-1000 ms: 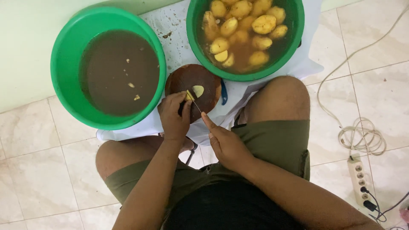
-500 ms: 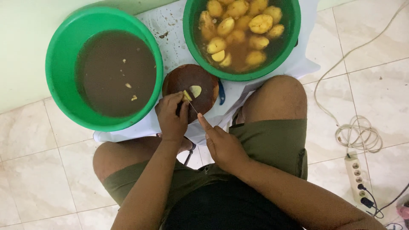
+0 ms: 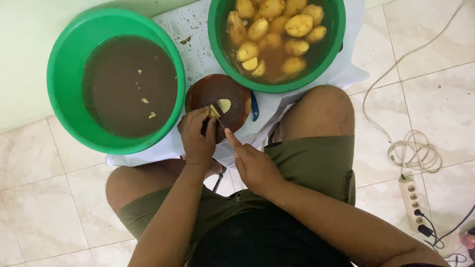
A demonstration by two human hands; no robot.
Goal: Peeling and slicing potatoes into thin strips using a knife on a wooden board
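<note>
Left hand (image 3: pixel 197 138) is pinching a potato piece (image 3: pixel 214 111) on the round board (image 3: pixel 237 99). Right hand (image 3: pixel 252 163) is gripping a knife (image 3: pixel 220 122), blade's long axis pointing away from the person, toward the piece.

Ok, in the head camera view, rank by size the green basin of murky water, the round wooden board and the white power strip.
1. Green basin of murky water, largest.
2. Round dark wooden cutting board.
3. White power strip, smallest.
</note>
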